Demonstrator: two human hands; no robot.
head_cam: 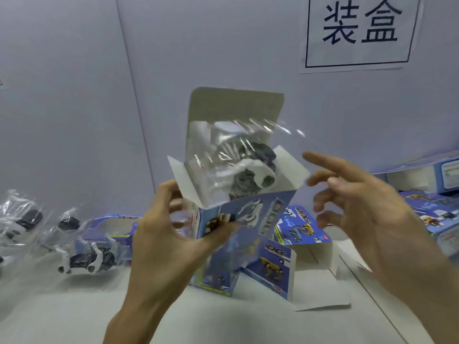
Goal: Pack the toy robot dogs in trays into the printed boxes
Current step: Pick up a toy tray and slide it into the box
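A: Nearest us, the left hand [171, 234] grips the blue printed cardboard box [250, 219], with the thumb on the front face and the fingers curled round its left side. And the right?

B: The right hand [367, 207] is empty, fingers spread and relaxed. It is just beside the box's white side flap [295, 172], apparently not touching it.

A: Where's the dog?

B: The white-and-dark toy robot dog [253, 170], in its clear plastic tray [206, 145], stands partway into the open top. Much of it pokes above the rim, in front of the upright lid flap [236, 105].

A: So seating it is the step?

B: I'd judge so. Press the tray straight down with flat fingers, keep the side flaps outside and steady the box. A skewed tray could catch the rim.

A: More trayed dogs [87, 256] lie on the white table [74, 306], left.
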